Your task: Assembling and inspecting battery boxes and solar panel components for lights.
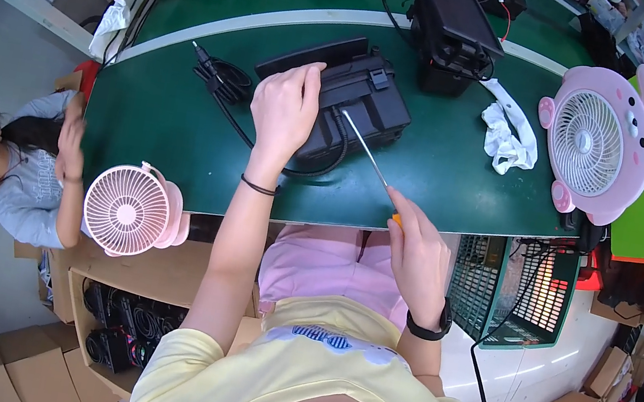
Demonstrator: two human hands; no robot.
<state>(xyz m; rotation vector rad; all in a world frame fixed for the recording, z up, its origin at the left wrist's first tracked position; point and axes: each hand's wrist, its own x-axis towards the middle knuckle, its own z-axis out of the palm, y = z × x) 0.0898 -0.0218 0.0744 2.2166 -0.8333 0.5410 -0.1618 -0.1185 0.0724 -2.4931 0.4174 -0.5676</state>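
While over the black device [378,108], left hand [285,105] curled, hold unclear; right hand [420,256] in a pinch round a screwdriver [366,150].

device [380,110] on table [171,137] | cable [224,82] left | fan [585,143] right (crate [474,284] nearer)

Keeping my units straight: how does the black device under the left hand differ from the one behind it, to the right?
The near device lies under the left hand, with the screwdriver tip at it; no hand touches the far device. The near device shows a stepped, uneven face; the far device, a broad flat panel. Both are black and rest on the green table.
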